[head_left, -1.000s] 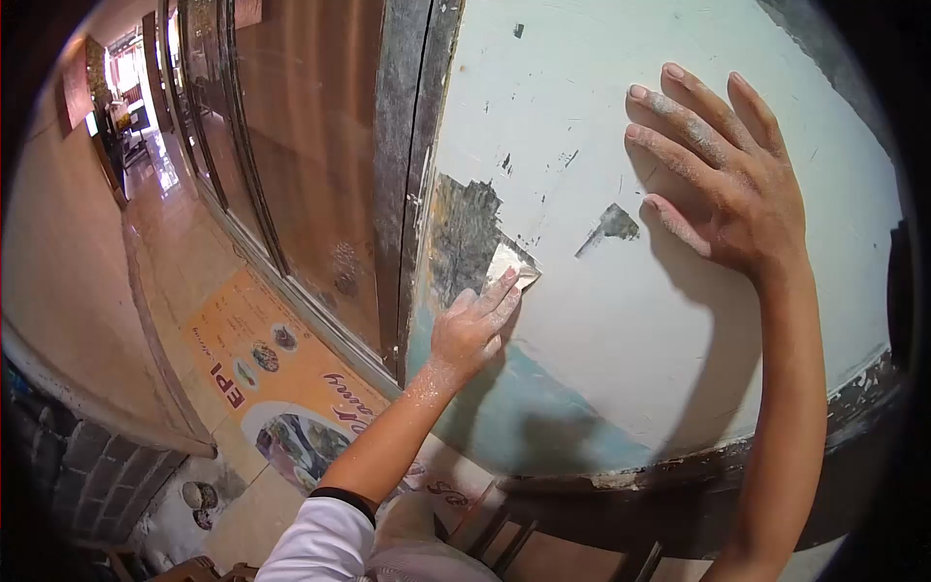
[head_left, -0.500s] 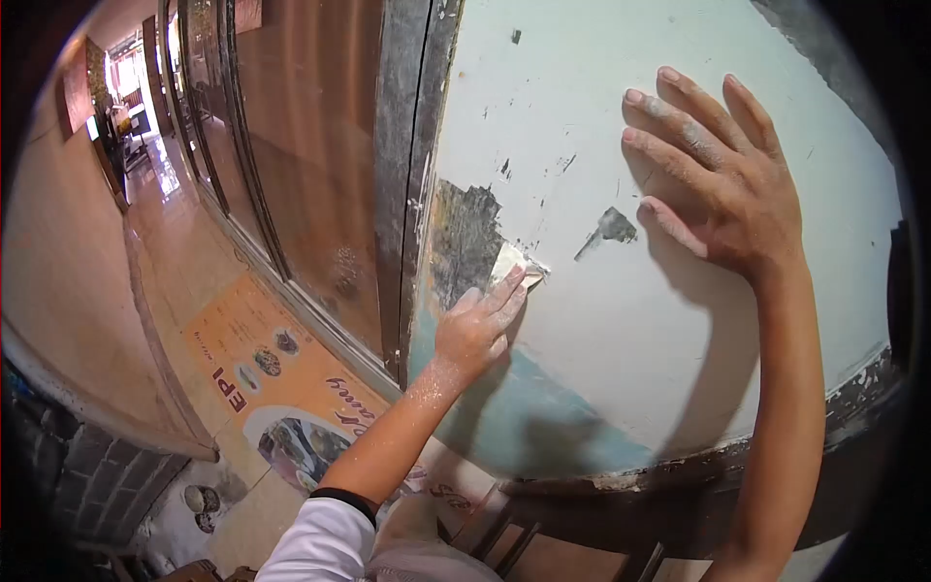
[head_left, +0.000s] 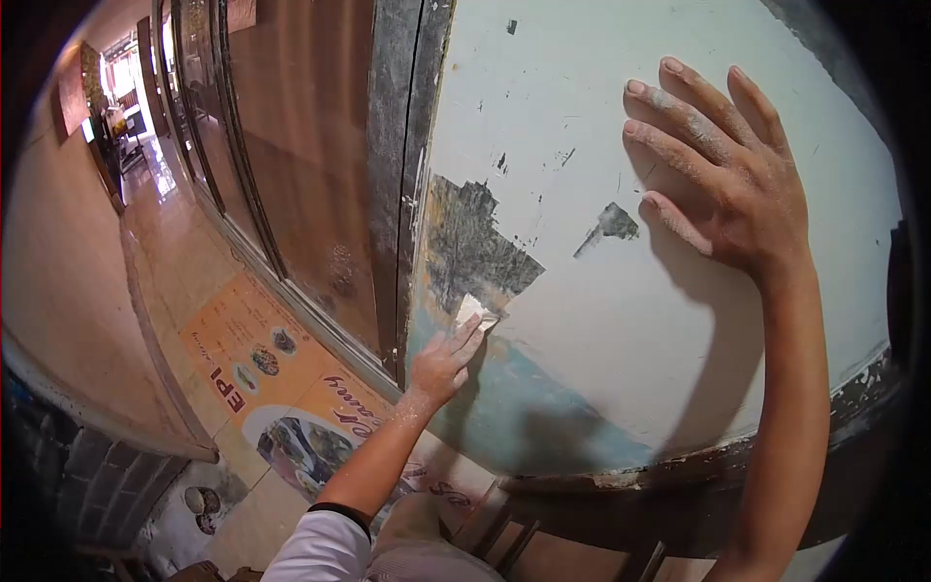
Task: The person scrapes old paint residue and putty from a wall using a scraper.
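Note:
My left hand [head_left: 443, 369] is closed on a small, flat, pale scraper [head_left: 474, 313], its fingers stretched along it and pressing it to the wall. The tool sits at the lower edge of a dark bare patch [head_left: 465, 233] in the white-painted panel [head_left: 582, 301]. Whitish dust coats the fingers and wrist. Higher up on the right, my right hand [head_left: 732, 179] rests palm-down against the panel, fingers spread and holding nothing. Between the hands is a smaller dark chipped spot [head_left: 616, 225]. Bluish-green paint [head_left: 553, 398] shows along the panel's lower part.
A dark wooden post [head_left: 396, 175] borders the panel on the left, beside sliding glass doors [head_left: 301, 145]. Below lies an orange printed banner [head_left: 233, 339] on the tiled floor. A low grey block wall [head_left: 107, 485] stands at lower left. A corridor runs back at upper left.
My left hand has moved down and left with the scraper. The dark bare patch now reaches farther down and right, where white paint and the tool were. My right hand stays nearly still.

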A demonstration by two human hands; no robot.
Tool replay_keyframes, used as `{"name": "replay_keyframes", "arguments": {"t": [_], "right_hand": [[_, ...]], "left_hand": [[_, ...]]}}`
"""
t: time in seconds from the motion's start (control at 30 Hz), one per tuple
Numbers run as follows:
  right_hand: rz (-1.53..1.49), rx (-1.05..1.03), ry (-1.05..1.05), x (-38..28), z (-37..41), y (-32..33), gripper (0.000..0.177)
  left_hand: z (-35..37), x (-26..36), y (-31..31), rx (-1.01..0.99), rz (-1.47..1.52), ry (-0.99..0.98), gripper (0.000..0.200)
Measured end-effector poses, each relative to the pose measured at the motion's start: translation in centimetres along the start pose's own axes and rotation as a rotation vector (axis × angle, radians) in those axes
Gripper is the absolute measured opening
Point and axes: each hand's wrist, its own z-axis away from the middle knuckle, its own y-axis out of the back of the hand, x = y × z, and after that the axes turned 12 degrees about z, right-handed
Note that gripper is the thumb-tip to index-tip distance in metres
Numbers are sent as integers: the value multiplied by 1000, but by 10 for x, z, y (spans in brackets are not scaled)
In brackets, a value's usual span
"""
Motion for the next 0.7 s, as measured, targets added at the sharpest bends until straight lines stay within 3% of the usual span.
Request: {"name": "replay_keyframes", "arguments": {"t": [0.1,0.53,0.63,0.7], "right_hand": [[6,13,16,1,1,0,64],[0,-1,6,2,1,0,57],[7,8,27,3,2,-2,60],[26,17,39,4,3,-5,64]], "left_hand": [[-17,6,2,63,51,-86,74],[-13,1,5,10,-5,-10,73],[-15,2,2,61,66,-48,75],[-16,5,5,-15,-25,1,75]]}}
